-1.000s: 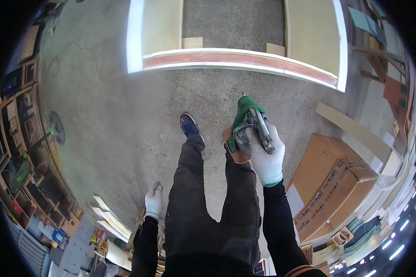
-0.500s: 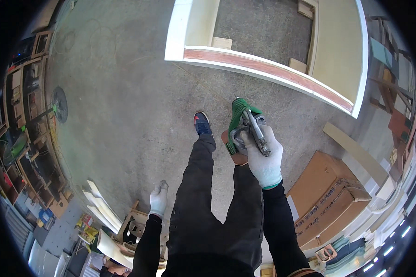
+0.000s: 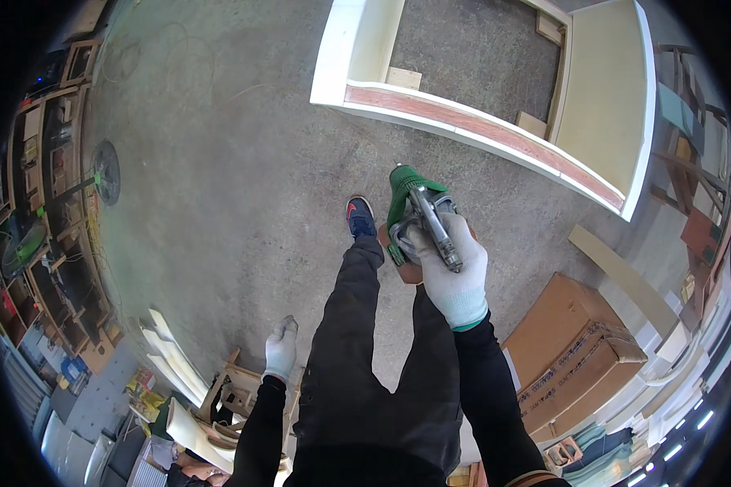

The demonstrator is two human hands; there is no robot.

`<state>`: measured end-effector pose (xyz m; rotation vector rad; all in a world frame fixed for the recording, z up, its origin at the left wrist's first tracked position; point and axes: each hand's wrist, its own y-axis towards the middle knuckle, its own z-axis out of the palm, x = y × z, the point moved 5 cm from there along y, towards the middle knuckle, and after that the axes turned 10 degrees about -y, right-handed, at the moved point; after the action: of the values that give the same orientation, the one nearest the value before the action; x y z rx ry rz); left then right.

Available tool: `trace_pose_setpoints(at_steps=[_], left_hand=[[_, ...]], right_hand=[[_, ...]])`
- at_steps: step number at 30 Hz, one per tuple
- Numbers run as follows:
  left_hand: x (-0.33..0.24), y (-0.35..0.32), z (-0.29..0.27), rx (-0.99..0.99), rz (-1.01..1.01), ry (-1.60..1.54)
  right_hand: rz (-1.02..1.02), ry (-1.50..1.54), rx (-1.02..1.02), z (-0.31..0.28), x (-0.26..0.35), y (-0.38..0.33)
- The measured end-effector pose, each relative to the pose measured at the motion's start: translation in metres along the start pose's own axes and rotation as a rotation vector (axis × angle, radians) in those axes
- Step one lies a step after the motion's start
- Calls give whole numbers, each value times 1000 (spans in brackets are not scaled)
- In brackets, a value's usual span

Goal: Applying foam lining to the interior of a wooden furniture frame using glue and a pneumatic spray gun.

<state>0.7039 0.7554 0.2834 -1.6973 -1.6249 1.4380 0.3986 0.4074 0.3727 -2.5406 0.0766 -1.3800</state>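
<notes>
Green plastic and grey metal mark out the power tool (image 3: 418, 219) gripped in the right hand (image 3: 455, 272), whose white-gloved fingers are wrapped tight round its metal handle. The tool is carried out in front at about waist height, nose pointing forward and away from the legs — a carrying hold, it seems, that keeps the working end off the body while walking. The left hand (image 3: 281, 349), also in a white glove, hangs at the side with fingers loosely curled and nothing in it.

One dark shoe (image 3: 361, 217) with a red patch is stepped forward on the bare concrete floor (image 3: 219, 187). Ahead lies a large white-painted wooden frame (image 3: 479, 122) with a reddish top edge, set flat on the floor with small wood blocks inside it — it lies directly across the way forward. To the right sit brown cardboard boxes (image 3: 577, 349) and a loose pale plank (image 3: 617, 268). To the left, shelves (image 3: 49, 203) crowded with small items line the wall, and near the left hand stand white boards (image 3: 170, 357) and a wooden stool (image 3: 235, 394).
</notes>
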Motion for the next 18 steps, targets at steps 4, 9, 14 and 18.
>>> trace_pose_setpoints(at_steps=[4, 9, 14, 18], left_hand=[[-2, -1, -1, 13, 9, 15], [-8, -2, 9, 40, 42, 38], [-28, -10, 29, 61, 79, 182], [-38, -16, 47, 86, 99, 248]], right_hand=[[104, 0, 13, -12, -4, -4], [155, -17, -45, -40, -26, -17], [268, -13, -118, -78, -56, -34], [296, -34, -193, -113, -87, -53]])
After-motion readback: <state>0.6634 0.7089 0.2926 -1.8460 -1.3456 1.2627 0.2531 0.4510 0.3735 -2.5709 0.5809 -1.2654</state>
